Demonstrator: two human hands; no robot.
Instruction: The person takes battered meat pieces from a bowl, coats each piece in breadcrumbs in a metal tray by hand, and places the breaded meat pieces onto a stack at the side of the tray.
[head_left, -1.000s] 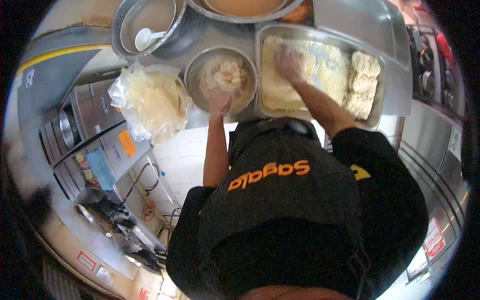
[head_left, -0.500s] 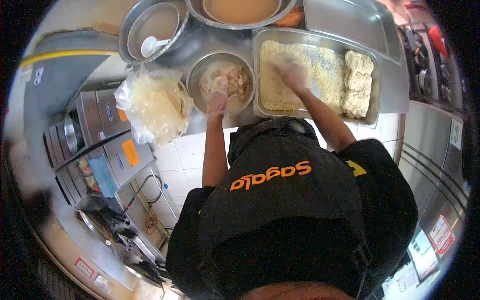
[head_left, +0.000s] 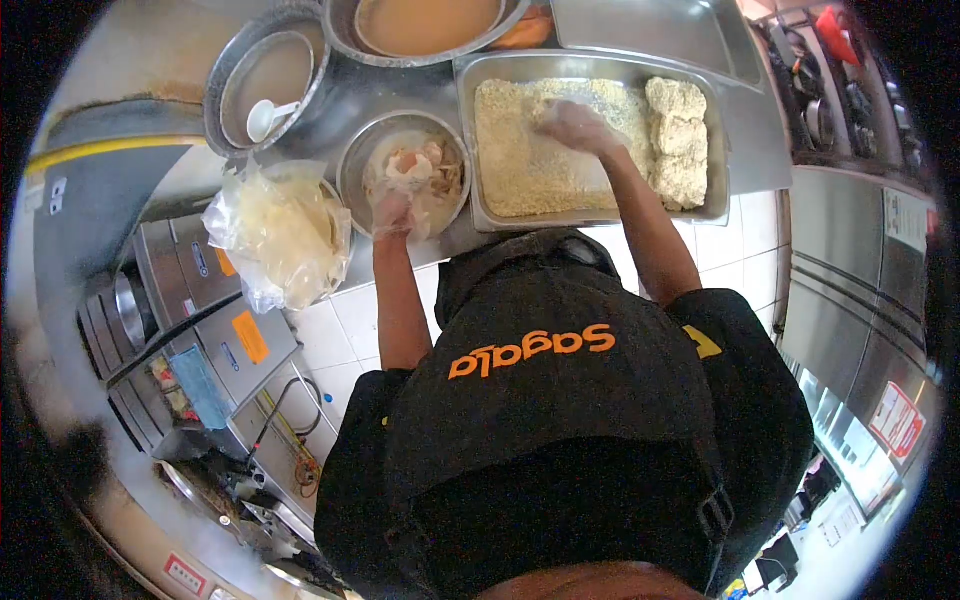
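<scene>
My left hand [head_left: 393, 212], in what looks like a thin clear glove, reaches into a round metal bowl [head_left: 350, 212]. Its fingers close around pale, wet pieces of raw meat [head_left: 420, 162]. My right hand [head_left: 578, 127] is over the left half of a deep metal tray [head_left: 596, 222], with its fingers stretched toward the left, low over coarse yellowish crumbs [head_left: 520, 188]. Several crumb-coated pieces [head_left: 680, 145] lie in a row along the tray's right end.
An open plastic bag [head_left: 280, 235] with pale contents stands left of the bowl. Behind are a basin [head_left: 222, 85] with a white scoop [head_left: 262, 120], a large basin of orange-brown liquid [head_left: 425, 22] and another metal tray [head_left: 655, 35]. Steel drawers [head_left: 205, 265] are at left.
The view has shifted, so the bowl and trays sit further left. My left hand has moved lower among the meat pieces. My right hand has shifted slightly over the crumbs.
</scene>
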